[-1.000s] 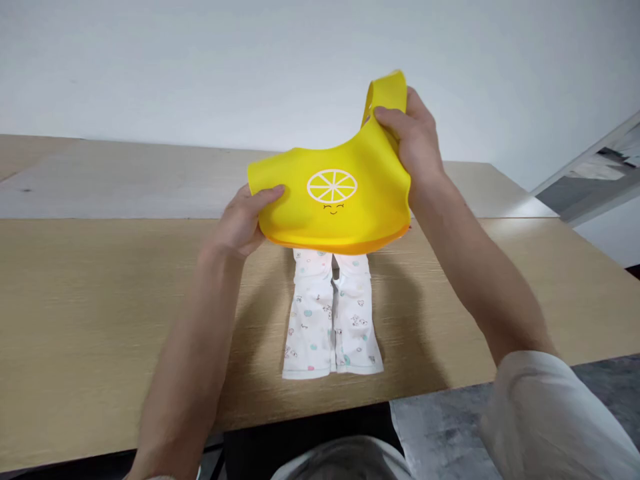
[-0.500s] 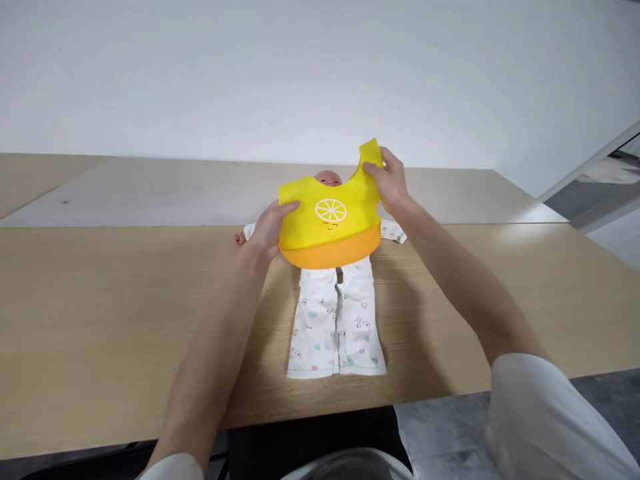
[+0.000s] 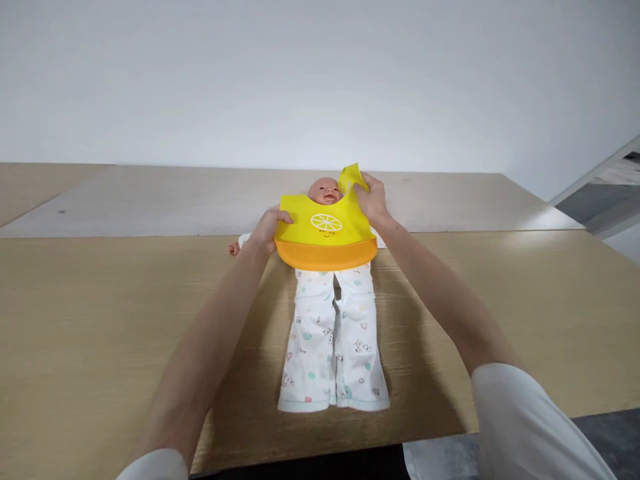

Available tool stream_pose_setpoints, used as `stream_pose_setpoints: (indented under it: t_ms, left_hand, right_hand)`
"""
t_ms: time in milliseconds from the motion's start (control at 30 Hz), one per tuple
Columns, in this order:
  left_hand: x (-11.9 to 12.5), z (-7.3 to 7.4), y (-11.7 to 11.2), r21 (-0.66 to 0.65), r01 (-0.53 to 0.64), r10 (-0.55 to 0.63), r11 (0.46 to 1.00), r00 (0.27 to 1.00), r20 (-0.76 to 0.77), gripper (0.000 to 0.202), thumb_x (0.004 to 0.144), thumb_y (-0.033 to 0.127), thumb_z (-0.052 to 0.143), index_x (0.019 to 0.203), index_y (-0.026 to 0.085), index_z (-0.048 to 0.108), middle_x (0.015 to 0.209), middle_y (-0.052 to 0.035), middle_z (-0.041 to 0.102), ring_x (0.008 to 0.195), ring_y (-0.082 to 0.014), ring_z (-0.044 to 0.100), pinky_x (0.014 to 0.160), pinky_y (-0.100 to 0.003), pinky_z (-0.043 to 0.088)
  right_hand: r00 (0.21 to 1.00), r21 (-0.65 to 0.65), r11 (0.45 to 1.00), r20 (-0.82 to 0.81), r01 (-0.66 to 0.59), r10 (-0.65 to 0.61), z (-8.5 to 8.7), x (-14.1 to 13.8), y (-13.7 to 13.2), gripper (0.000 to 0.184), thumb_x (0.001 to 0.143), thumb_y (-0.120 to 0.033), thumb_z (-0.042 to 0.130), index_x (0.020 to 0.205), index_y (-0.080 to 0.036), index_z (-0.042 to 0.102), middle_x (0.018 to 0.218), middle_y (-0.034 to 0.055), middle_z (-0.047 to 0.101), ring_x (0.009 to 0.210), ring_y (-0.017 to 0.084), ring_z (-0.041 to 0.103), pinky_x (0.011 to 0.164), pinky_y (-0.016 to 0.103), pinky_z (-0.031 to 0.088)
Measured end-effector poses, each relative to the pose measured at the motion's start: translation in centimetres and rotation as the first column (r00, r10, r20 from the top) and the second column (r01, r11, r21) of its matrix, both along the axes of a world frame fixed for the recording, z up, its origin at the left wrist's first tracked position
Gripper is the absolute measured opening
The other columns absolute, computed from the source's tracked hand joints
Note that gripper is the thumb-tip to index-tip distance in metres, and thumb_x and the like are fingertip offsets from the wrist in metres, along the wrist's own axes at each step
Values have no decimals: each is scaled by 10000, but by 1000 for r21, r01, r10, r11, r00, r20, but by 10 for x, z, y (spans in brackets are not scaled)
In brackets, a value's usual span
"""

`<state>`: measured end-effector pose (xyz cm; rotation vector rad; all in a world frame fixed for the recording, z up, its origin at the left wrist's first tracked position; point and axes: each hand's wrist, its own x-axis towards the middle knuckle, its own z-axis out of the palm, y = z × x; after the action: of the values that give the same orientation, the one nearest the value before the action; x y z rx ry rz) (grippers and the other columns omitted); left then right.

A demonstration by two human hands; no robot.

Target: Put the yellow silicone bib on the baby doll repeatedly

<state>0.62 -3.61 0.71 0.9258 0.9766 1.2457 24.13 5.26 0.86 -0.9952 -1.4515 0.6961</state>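
A yellow bib [image 3: 300, 223] with an orange catch pocket [image 3: 325, 256] and a white citrus slice print spans the space between my hands. My left hand [image 3: 269, 229] pinches its left edge, thumb on the front. On the other side, my right hand [image 3: 373, 199] grips the base of the bib's right neck strap [image 3: 351, 175], whose tip bends over. Beneath lies a baby doll [image 3: 325, 190] on its back, its torso hidden by the bib. White patterned trousers [image 3: 333, 340] cover its legs, and one small doll hand [image 3: 234, 249] shows at the left.
The doll rests on a wooden table [image 3: 125, 320], whose near edge runs along the bottom. A paler grey board [image 3: 175, 200] lies along the back, against a white wall [image 3: 320, 80].
Both hands have lowered the bib over the doll's chest, levelling it. More of the doll's head now shows above the neckline, and the right strap has folded inward.
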Motion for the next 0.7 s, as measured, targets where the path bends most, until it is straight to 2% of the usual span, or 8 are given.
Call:
stream_pose_setpoints:
  t_ms: [133, 200, 300, 433, 500, 567, 700]
  left_hand:
    - [6, 4, 4, -150, 9, -3, 989, 999, 43, 379, 548, 184, 563, 909, 145, 669, 808, -67, 725, 870, -278, 701, 748, -361, 584]
    - [10, 7, 7, -167, 5, 1, 986, 1000, 32, 345, 570, 178, 564, 901, 160, 663, 792, -54, 720, 848, -261, 702, 753, -355, 578]
    - [12, 6, 15, -192, 9, -9, 981, 1000, 6, 304, 607, 178, 564, 894, 176, 665, 782, -43, 719, 789, -241, 699, 736, -353, 572]
    - [6, 2, 32, -245, 10, -23, 969, 998, -51, 329, 595, 207, 590, 907, 158, 682, 749, -65, 717, 746, -266, 693, 654, -356, 568]
    - [3, 1, 40, -248, -3, -16, 969, 997, -73, 375, 555, 203, 598, 915, 140, 684, 737, -83, 717, 728, -286, 694, 623, -369, 569]
    - [1, 0, 45, -255, 4, -23, 967, 997, -70, 395, 537, 212, 596, 911, 126, 688, 754, -103, 723, 698, -292, 693, 587, -374, 567]
    - [1, -5, 45, -246, 89, -92, 965, 996, 1, 412, 545, 224, 564, 917, 128, 712, 837, -120, 746, 743, -298, 708, 586, -380, 582]
  right_hand:
    - [992, -80, 989, 5, 128, -128, -4, -1, -4, 274, 786, -162, 445, 954, -143, 661, 863, 4, 648, 739, 95, 560, 788, 242, 479]
    - [986, -111, 982, -47, 153, -159, -4, -2, -6, 236, 782, -147, 450, 915, -139, 646, 840, 1, 641, 717, 88, 548, 764, 233, 478]
    - [953, -237, 962, -232, 139, -195, -5, -7, -9, 183, 778, -130, 454, 894, -142, 595, 792, -7, 619, 676, 82, 534, 713, 220, 489]
    - [861, -447, 893, -429, 59, -272, -11, -13, -14, 158, 766, -128, 467, 898, -149, 551, 770, -8, 603, 646, 90, 558, 615, 208, 490]
    - [834, -450, 891, -467, 64, -295, -12, -15, -17, 147, 757, -137, 479, 887, -149, 547, 761, -12, 602, 645, 85, 566, 584, 185, 482]
    - [801, -403, 913, -526, 63, -287, -12, -15, -20, 135, 750, -146, 495, 881, -158, 527, 753, -21, 604, 642, 79, 570, 581, 172, 485]
    - [722, -304, 948, -676, -91, -147, -10, -13, -28, 217, 714, -112, 490, 908, -195, 438, 812, -29, 640, 713, 89, 618, 696, 219, 547]
